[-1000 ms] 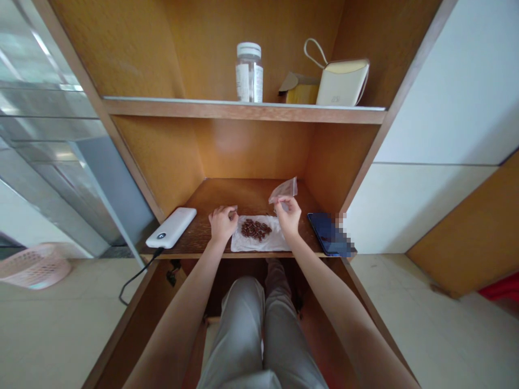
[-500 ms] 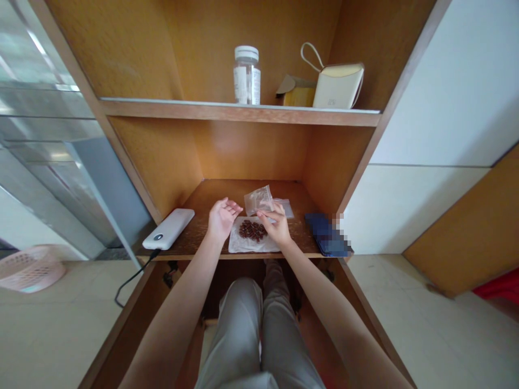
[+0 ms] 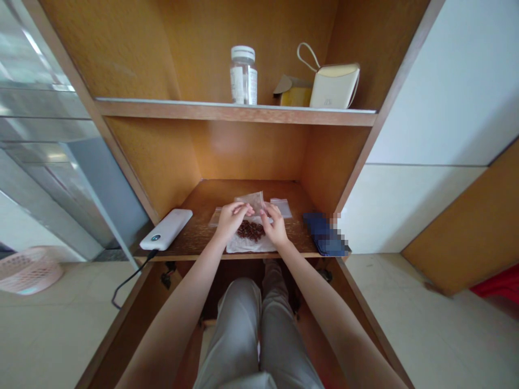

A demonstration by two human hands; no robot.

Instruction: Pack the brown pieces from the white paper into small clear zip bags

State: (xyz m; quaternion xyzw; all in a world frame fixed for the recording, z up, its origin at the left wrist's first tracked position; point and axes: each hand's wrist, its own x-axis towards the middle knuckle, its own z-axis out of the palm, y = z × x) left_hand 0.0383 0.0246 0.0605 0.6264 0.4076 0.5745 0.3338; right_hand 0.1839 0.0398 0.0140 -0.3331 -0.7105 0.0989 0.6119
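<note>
A small clear plastic bag (image 3: 252, 199) is held up between both hands over the lower shelf (image 3: 211, 194). My left hand (image 3: 230, 219) pinches its left edge and my right hand (image 3: 274, 227) pinches its right edge. Below them a pile of dark brown capsules (image 3: 250, 230) lies on a white sheet (image 3: 243, 246). Two more clear bags lie flat behind, one at the left (image 3: 214, 217) and one at the right (image 3: 283, 207).
A white power bank (image 3: 164, 229) with a black cable lies at the shelf's left front. A dark phone (image 3: 324, 233) lies at the right. On the upper shelf stand a clear jar (image 3: 243, 75), a yellow box (image 3: 293, 93) and a cream pouch (image 3: 334, 85). A pink basket (image 3: 26, 268) sits on the floor.
My right hand brought the bag down from the right to the middle. My left hand opened, then closed on the bag's other edge. Both hands now hold it above the capsules.
</note>
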